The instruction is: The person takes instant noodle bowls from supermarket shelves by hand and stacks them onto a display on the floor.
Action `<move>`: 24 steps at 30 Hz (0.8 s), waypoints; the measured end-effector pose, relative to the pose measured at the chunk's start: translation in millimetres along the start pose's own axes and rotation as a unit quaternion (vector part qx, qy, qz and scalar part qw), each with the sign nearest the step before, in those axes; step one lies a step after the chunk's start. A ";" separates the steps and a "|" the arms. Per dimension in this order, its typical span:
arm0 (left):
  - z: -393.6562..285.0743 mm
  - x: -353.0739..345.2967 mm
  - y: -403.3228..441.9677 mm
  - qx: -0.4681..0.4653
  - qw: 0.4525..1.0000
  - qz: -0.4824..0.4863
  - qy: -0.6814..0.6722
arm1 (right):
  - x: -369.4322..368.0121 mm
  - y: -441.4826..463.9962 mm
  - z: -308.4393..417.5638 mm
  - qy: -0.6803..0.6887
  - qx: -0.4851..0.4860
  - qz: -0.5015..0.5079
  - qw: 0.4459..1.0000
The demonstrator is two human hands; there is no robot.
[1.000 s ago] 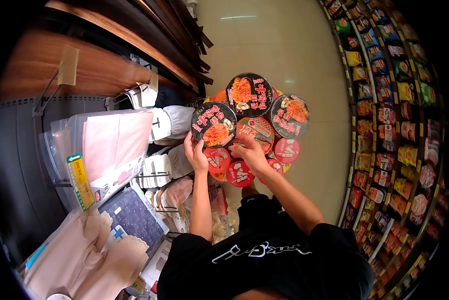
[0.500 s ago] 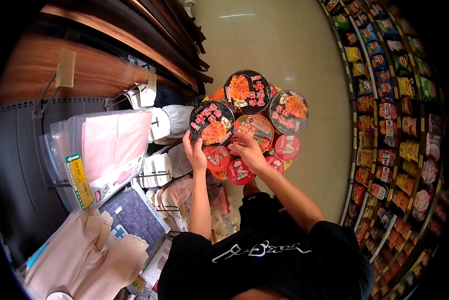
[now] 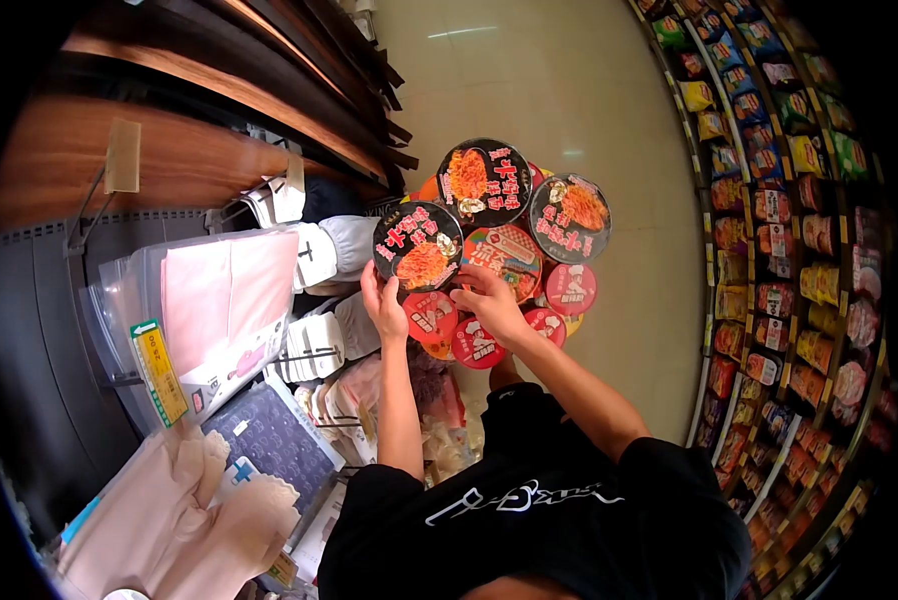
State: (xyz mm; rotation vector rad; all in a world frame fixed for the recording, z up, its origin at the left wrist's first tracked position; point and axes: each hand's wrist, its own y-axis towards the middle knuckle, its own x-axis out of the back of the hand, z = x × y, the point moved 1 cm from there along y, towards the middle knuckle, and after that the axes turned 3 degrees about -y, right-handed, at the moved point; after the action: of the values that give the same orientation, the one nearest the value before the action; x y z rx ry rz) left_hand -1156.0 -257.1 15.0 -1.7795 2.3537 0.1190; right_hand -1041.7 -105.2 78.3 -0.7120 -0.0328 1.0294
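Note:
A round instant noodle bowl [image 3: 419,247] with a black lid and a picture of orange noodles sits at the left of a cluster of noodle bowls. My left hand [image 3: 384,308] grips its lower left rim. On its lower right edge are the fingertips of my right hand [image 3: 492,306], bent and partly hidden. Two more dark-lidded bowls, one at the back [image 3: 484,182] and one on the right [image 3: 571,217], stand beside it. Between them shows an orange-and-green lid [image 3: 504,258]. Nearer me are several smaller red-lidded cups, including one in front [image 3: 477,344].
On the left, a rack holds packaged pink cloth [image 3: 231,290], white and grey folded items and beige garments [image 3: 159,510]. Dark wooden shelf boards [image 3: 229,75] rise at the upper left. Across the tiled floor [image 3: 529,90], shelves of snack bags and packets [image 3: 769,250] line the right.
The view has shifted slightly, so the noodle bowls sit a little further left. Both hands keep their places at the black-lidded bowl.

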 end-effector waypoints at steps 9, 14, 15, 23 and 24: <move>-1.3 -0.4 4.2 -0.005 1.000 -0.004 0.003 | 19.6 -16.3 -6.8 0.008 -0.014 -0.028 0.999; 13.7 9.6 8.7 0.060 0.995 -0.084 -0.017 | 39.4 -46.5 2.3 -0.004 0.003 -0.043 0.999; 9.9 7.7 7.9 0.065 0.992 -0.107 0.003 | 45.1 -55.5 3.9 -0.006 0.009 -0.045 0.999; -46.4 -63.2 -51.1 -0.232 0.935 -0.212 0.167 | 122.1 -143.9 -28.5 0.080 0.050 -0.132 0.987; -49.9 -78.5 -64.4 -0.241 0.935 -0.192 0.177 | 130.7 -154.9 -34.0 0.081 0.079 -0.140 0.984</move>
State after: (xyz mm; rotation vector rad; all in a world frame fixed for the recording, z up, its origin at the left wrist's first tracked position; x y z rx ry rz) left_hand -1078.6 -209.5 82.6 -2.6646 2.2720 0.3746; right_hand -840.6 -68.3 99.1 -0.6244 0.0861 0.6951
